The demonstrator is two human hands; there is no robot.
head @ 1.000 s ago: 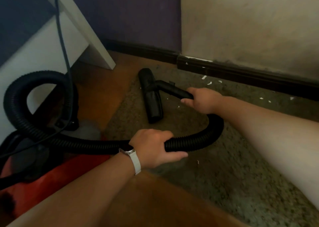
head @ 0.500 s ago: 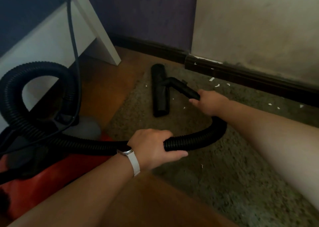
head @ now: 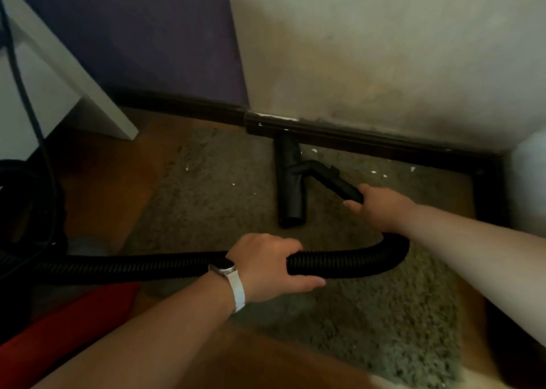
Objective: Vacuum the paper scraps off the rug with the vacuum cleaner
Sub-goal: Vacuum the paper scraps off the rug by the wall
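A black floor nozzle (head: 290, 187) lies on the grey-green shaggy rug (head: 369, 323), its far end against the dark baseboard (head: 369, 140). My right hand (head: 379, 208) grips the black handle tube just behind the nozzle. The ribbed black hose (head: 348, 263) curves from that hand back to the left, and my left hand (head: 266, 267), with a white watch on its wrist, grips the hose from above. Small white paper scraps (head: 373, 172) lie on the rug near the baseboard, and a few more scraps (head: 233, 184) lie left of the nozzle.
The red vacuum body (head: 68, 323) sits at the lower left with a thin black cable (head: 26, 99) hanging above it. A white furniture panel (head: 88, 93) stands at the left on the wooden floor (head: 112, 170). Walls close the corner behind and to the right.
The nozzle has slid forward and to the right across the rug until it reaches the baseboard. Both hands kept their hold and moved with the hose.
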